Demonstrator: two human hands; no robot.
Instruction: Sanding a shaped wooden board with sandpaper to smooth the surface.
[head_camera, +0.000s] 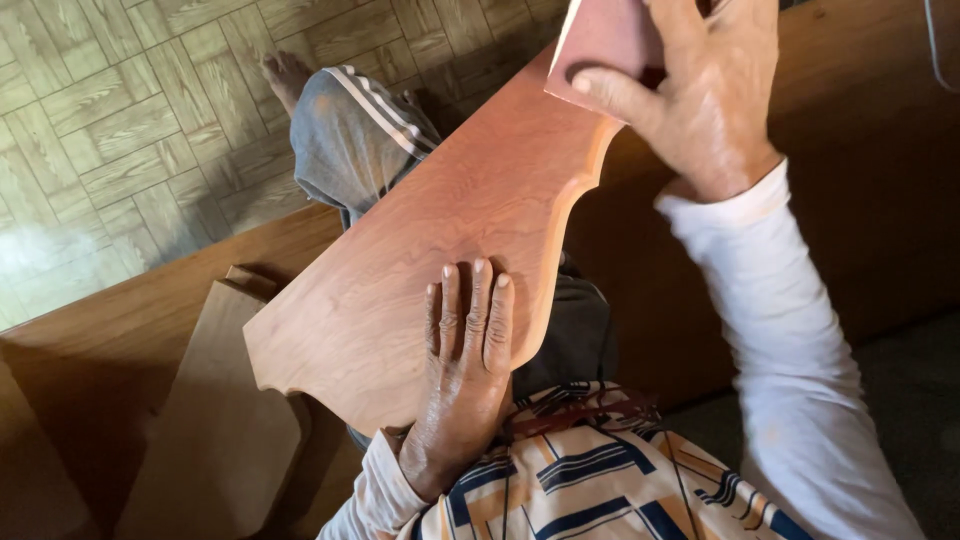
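The board (430, 230) is reddish-brown with wavy grain. The sandpaper (600, 45) is dull red. The sleeves (790, 360) are white, the shirt (590, 480) cream with navy and orange stripes. The shorts (350, 140) are grey with white stripes. The floor (130, 120) is pale parquet.

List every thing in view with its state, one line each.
Shaped wooden board: tilted across the lap, face up.
Left hand: flat on the board, fingers together.
Right hand: pressing a reddish sanding sheet on the board's far end.
Second board: lying flat, untouched.
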